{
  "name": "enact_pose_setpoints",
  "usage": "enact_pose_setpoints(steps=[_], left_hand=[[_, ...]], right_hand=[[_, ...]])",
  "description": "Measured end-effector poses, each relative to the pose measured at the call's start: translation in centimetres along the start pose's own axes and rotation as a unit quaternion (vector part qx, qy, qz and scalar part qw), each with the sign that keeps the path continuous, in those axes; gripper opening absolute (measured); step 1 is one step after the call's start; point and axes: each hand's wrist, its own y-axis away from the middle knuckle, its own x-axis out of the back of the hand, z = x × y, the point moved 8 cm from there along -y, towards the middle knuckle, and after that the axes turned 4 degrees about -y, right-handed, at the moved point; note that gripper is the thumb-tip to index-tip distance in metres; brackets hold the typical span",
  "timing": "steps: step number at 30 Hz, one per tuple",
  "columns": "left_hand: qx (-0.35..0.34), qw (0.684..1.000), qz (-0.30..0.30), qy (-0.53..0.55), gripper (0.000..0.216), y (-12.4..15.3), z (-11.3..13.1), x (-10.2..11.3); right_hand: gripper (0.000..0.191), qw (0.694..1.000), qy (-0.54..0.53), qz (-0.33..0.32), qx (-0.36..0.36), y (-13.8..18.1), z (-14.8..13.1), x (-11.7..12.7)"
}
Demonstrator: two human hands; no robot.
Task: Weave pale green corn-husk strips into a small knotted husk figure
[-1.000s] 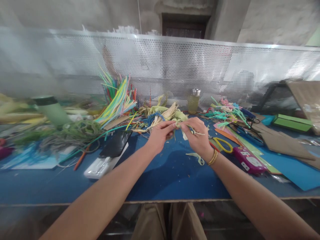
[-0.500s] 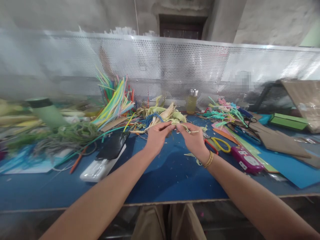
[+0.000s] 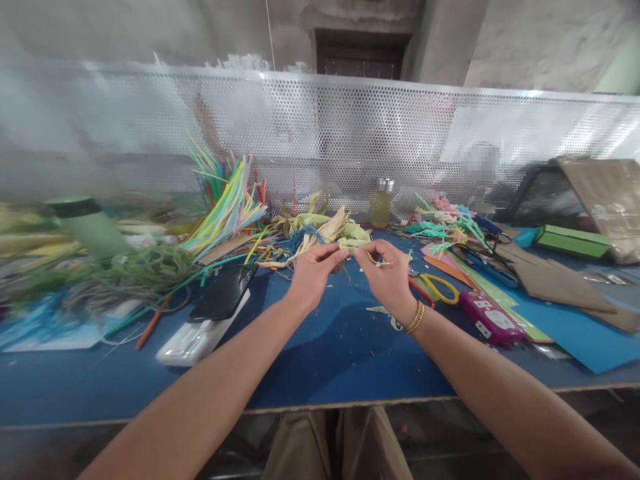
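Observation:
Between my two hands is a pale green strip that looks like corn husk [image 3: 352,246], held just above the blue table [image 3: 345,360]. My left hand [image 3: 316,265] pinches its left end between thumb and fingers. On the other end, my right hand [image 3: 385,270] is closed in a pinch, and a thin tail of the strip hangs by its fingers. Right behind the hands lies a heap of dried husks [image 3: 334,225] with a bundle of blue yarn [image 3: 305,235]. A small pale scrap [image 3: 379,309] rests on the table near my right wrist.
Scissors with a yellow handle [image 3: 440,288] and a magenta power socket block [image 3: 491,319] lie right of my right hand. A black phone [image 3: 223,293] rests on a white box [image 3: 184,347] at left. Behind stand pipe cleaners [image 3: 227,207], a glass bottle [image 3: 382,203] and a perforated metal panel [image 3: 370,133].
My hands have drawn very slightly apart, and a little more of the husk strip shows between the fingertips. The whole view has shifted slightly; other things stay in place.

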Motion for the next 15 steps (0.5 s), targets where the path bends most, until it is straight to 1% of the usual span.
enact_pose_setpoints(steps=[2,6,8,10,15], left_hand=[[0.000,1.000,-0.006,0.008,0.023,0.0,-0.2,-0.1],[-0.001,1.000,0.008,0.005,0.020,0.0,-0.4,0.2],[-0.002,1.000,0.013,0.002,0.021,0.0,-0.4,0.3],[-0.001,1.000,0.017,0.000,0.021,0.1,-0.3,0.3],[-0.002,1.000,0.028,-0.006,0.020,0.1,0.1,0.5]], right_hand=[[0.017,1.000,-0.018,0.002,-0.018,0.2,0.4,-0.2],[0.018,0.997,-0.045,-0.001,-0.057,0.5,1.0,-0.4],[0.019,0.997,-0.046,-0.005,-0.062,0.5,1.0,-0.6],[0.018,0.998,-0.035,-0.005,-0.046,0.4,0.7,-0.5],[0.016,0.999,0.039,-0.004,0.034,0.2,-0.8,-0.2]])
